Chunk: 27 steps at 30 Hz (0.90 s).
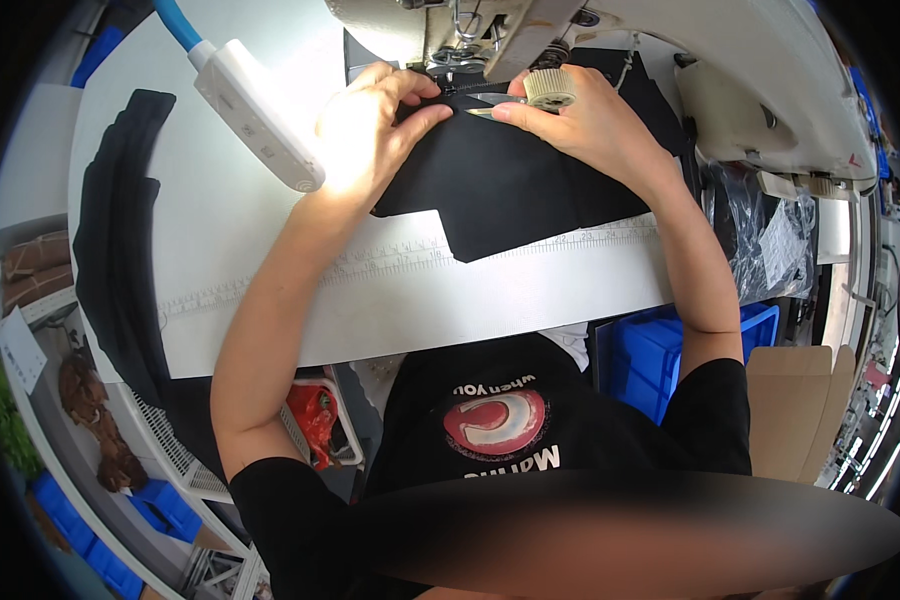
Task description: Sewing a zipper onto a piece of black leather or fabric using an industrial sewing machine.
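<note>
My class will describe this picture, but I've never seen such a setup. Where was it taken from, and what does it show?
A wide fisheye camera on the person's head looks down, so straight edges bend. There is no robot, only two bare hands working at a sewing machine. On the white table lie a black cloth and, at the far left, a long black fabric strip. The left hand has its fingertips at the cloth; the right hand holds a pointed metal tool, apparently thread snips.
</note>
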Motion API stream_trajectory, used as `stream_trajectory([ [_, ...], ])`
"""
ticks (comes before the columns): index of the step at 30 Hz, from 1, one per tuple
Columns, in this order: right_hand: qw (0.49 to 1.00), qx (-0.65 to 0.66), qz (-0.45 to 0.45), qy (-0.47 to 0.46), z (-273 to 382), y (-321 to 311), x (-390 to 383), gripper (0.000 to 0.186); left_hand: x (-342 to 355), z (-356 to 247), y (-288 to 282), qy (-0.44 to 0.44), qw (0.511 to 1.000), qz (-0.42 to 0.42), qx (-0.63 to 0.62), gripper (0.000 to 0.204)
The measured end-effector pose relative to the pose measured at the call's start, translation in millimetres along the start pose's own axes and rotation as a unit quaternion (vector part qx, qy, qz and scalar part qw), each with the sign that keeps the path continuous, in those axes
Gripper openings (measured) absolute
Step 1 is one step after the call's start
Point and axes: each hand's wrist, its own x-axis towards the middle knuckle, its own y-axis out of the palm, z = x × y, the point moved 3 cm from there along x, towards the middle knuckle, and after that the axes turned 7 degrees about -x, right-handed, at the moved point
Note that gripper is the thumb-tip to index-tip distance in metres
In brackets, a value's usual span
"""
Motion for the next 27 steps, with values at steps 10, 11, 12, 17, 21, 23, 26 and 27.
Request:
stream_trajectory([
  [10,0.999,-0.002,-0.023,-0.040,-3,5,3,0.037,-13,2,-22,-0.039,0.999,0.025,-0.003,0.011],
  [11,0.999,0.001,-0.008,-0.034,-4,5,4,0.037,-16,5,-28,-0.085,0.992,0.008,-0.091,0.009],
  [12,1.000,-0.002,-0.001,-0.025,-5,5,3,0.037,-18,11,-30,-0.164,0.972,-0.010,-0.169,0.008],
  [17,0.999,-0.009,-0.010,-0.036,1,4,1,0.036,-8,-3,-14,0.070,0.996,-0.004,0.047,0.021],
  [21,0.999,-0.005,-0.017,-0.036,5,3,1,0.034,-2,-8,0,0.099,0.991,-0.018,0.089,0.014],
  [23,0.999,-0.031,0.002,-0.036,5,4,1,0.032,-1,-11,2,0.115,0.988,-0.021,0.105,0.011],
  [26,0.999,-0.038,0.005,-0.028,5,5,1,0.033,0,-12,4,0.122,0.983,-0.022,0.136,0.009],
  [27,0.999,-0.038,0.006,-0.027,5,6,1,0.033,0,-12,4,0.118,0.982,-0.023,0.144,0.010],
])
